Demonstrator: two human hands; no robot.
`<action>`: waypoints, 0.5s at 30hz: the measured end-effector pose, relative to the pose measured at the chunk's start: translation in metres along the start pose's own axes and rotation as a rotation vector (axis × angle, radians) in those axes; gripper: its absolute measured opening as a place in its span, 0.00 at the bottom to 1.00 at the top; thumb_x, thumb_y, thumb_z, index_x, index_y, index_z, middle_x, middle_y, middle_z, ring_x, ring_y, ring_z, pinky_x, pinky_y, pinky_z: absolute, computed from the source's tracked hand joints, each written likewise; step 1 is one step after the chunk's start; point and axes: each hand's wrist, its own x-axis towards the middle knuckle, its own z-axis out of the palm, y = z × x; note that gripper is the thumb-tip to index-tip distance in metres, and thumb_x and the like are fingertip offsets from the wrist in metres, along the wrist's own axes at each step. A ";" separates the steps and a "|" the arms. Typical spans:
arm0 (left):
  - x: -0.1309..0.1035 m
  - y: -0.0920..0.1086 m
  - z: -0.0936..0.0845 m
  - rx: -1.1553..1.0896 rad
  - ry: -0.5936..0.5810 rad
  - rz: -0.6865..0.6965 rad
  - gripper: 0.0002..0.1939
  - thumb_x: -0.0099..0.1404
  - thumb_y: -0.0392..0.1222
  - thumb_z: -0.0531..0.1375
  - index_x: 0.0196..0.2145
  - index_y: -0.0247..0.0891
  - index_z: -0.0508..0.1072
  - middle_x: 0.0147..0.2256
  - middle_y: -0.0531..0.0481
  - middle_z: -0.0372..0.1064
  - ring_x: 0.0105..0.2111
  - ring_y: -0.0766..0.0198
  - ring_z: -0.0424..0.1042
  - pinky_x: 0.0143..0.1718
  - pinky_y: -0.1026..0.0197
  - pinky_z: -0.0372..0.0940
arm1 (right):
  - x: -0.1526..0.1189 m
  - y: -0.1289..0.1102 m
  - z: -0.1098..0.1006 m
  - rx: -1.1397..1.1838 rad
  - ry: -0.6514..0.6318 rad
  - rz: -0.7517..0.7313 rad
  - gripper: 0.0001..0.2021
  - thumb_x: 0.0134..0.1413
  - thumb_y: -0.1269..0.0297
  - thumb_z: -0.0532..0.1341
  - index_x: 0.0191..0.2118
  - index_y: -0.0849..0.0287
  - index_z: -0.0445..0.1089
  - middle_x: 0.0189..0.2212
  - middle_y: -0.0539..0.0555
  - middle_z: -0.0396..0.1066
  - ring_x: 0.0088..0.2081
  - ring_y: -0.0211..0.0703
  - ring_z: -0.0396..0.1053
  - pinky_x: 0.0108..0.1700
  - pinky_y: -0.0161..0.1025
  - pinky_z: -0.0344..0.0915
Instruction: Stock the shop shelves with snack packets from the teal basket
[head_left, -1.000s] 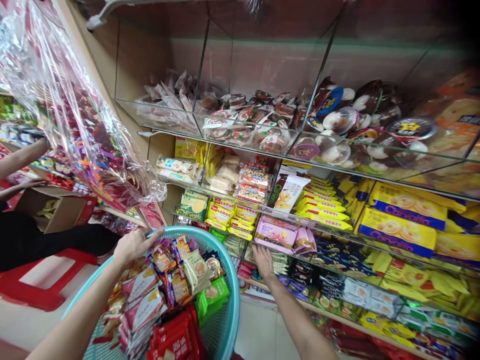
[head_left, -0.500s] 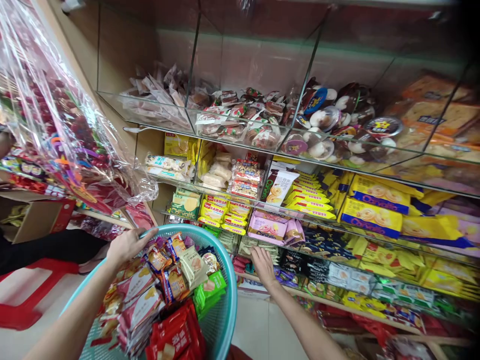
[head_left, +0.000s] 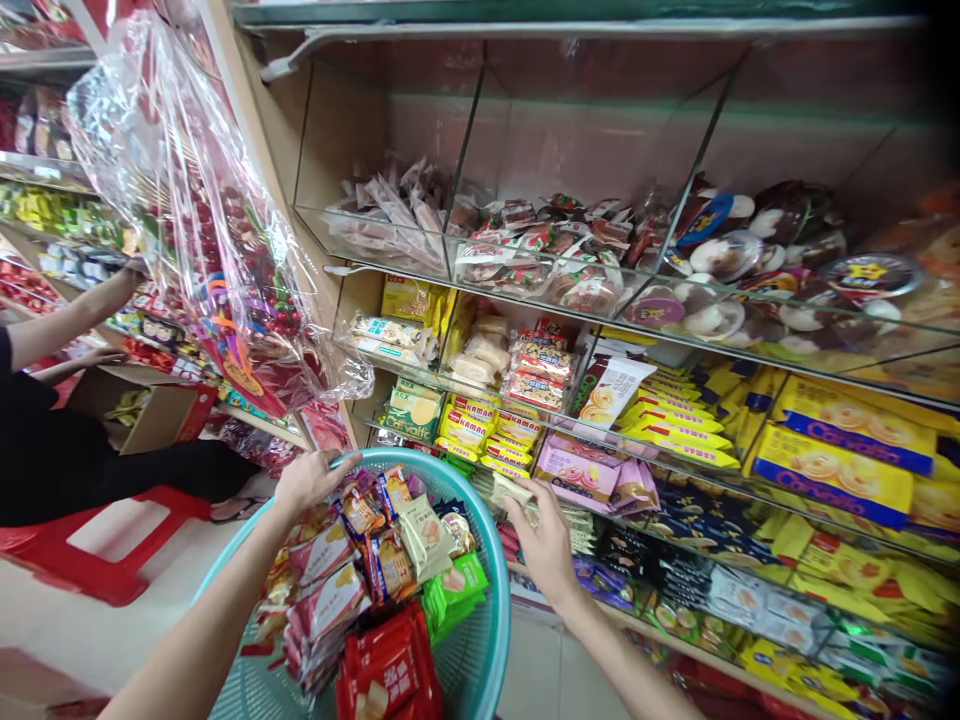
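Observation:
My left hand is closed over the far rim of a teal plastic basket. Inside the basket lie red packets, green packets, a cream packet, orange-and-blue packets and a stack of pink-and-white ones. To the right of the rim, my right hand pinches a pale cream snack packet between thumb and fingers, just in front of a low shelf compartment. More pale packets sit behind that hand, partly hidden by it.
Glass-fronted shelves hold yellow Kaman packets, purple wafer packs and blue-yellow packs. A plastic-wrapped bundle hangs at the left. Beyond it, another person's arm reaches to shelves, near a cardboard box and red stool.
My right hand has drawn back slightly from the low compartment and now holds a cream packet. The view has turned left, bringing the other person's arms into sight. My left hand stays on the rim.

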 end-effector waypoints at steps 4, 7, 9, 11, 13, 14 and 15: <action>-0.003 -0.002 0.000 -0.007 0.009 0.012 0.36 0.62 0.67 0.38 0.39 0.40 0.75 0.33 0.38 0.76 0.38 0.46 0.76 0.35 0.57 0.63 | 0.015 -0.019 0.041 0.445 -0.283 0.363 0.18 0.53 0.57 0.62 0.48 0.55 0.64 0.41 0.54 0.73 0.40 0.45 0.71 0.44 0.43 0.67; -0.005 -0.003 -0.001 -0.011 0.014 0.014 0.35 0.62 0.67 0.39 0.38 0.40 0.75 0.32 0.38 0.76 0.37 0.46 0.76 0.34 0.57 0.62 | 0.016 -0.019 0.063 0.586 -0.404 0.488 0.25 0.47 0.54 0.66 0.50 0.57 0.63 0.36 0.53 0.74 0.35 0.44 0.72 0.39 0.42 0.68; -0.006 -0.003 -0.001 -0.014 0.018 0.015 0.35 0.62 0.67 0.39 0.38 0.40 0.75 0.32 0.38 0.76 0.37 0.46 0.76 0.34 0.57 0.62 | 0.015 -0.019 0.073 0.590 -0.450 0.510 0.26 0.44 0.52 0.67 0.49 0.57 0.64 0.32 0.51 0.74 0.32 0.43 0.72 0.38 0.42 0.68; -0.008 -0.003 -0.001 -0.014 0.023 0.013 0.35 0.62 0.67 0.39 0.37 0.40 0.75 0.32 0.38 0.76 0.38 0.46 0.76 0.34 0.57 0.62 | 0.012 -0.019 0.078 0.592 -0.494 0.532 0.27 0.42 0.51 0.68 0.47 0.58 0.66 0.30 0.51 0.74 0.31 0.43 0.73 0.36 0.41 0.68; -0.010 -0.004 -0.001 -0.014 0.026 0.011 0.34 0.62 0.67 0.39 0.37 0.40 0.75 0.32 0.38 0.76 0.38 0.47 0.76 0.35 0.57 0.62 | 0.010 -0.020 0.082 0.585 -0.531 0.545 0.27 0.40 0.49 0.69 0.45 0.59 0.68 0.28 0.51 0.74 0.29 0.43 0.73 0.34 0.41 0.68; -0.011 -0.004 -0.001 -0.015 0.027 0.010 0.34 0.62 0.67 0.39 0.37 0.40 0.75 0.32 0.38 0.76 0.38 0.47 0.76 0.35 0.57 0.62 | 0.008 -0.021 0.083 0.578 -0.545 0.545 0.26 0.40 0.49 0.69 0.44 0.60 0.69 0.27 0.51 0.74 0.29 0.44 0.73 0.33 0.41 0.68; -0.012 -0.004 -0.002 -0.016 0.026 0.010 0.34 0.62 0.67 0.39 0.37 0.40 0.75 0.32 0.38 0.76 0.38 0.47 0.76 0.35 0.57 0.62 | 0.007 -0.022 0.084 0.569 -0.553 0.542 0.26 0.40 0.48 0.69 0.42 0.60 0.70 0.26 0.51 0.74 0.29 0.44 0.73 0.32 0.40 0.68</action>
